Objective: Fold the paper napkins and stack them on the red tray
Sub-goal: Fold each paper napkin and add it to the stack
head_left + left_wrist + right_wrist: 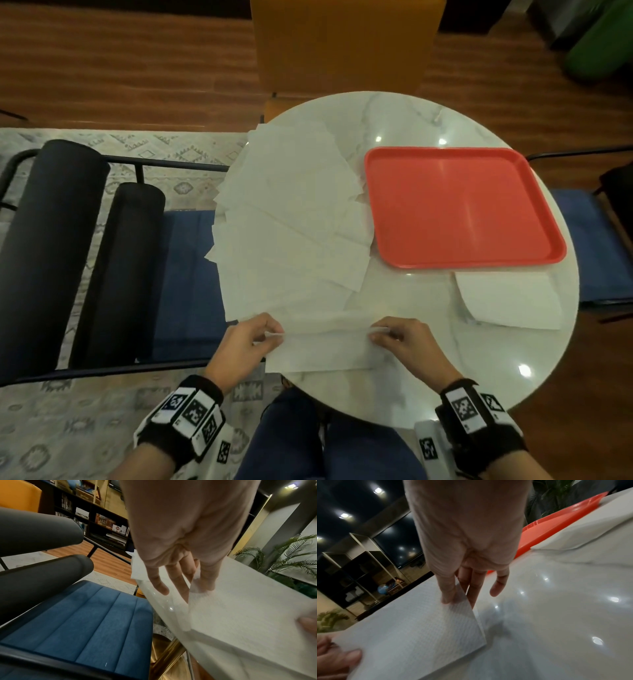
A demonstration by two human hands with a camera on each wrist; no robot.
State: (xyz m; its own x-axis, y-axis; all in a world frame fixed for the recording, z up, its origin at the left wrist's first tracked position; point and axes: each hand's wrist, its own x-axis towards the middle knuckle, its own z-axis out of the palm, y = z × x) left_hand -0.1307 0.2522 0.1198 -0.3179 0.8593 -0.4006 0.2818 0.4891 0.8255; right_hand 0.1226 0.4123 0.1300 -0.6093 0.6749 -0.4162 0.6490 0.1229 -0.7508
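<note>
A white paper napkin (325,349) lies at the near edge of the round marble table (496,363), its far edge lifted. My left hand (270,334) pinches its far left corner, and my right hand (378,334) pinches its far right corner. In the left wrist view the napkin (240,608) is held between thumb and fingers (207,580). In the right wrist view the thumb (448,592) presses the napkin (419,635) against the fingers. A loose pile of unfolded napkins (291,205) covers the table's left half. The red tray (462,209) at the right holds nothing.
A folded white napkin (507,298) lies on the table just in front of the tray. A blue chair (185,281) with black bolsters stands at the left, another blue seat (582,240) at the right, an orange chair (342,44) beyond the table.
</note>
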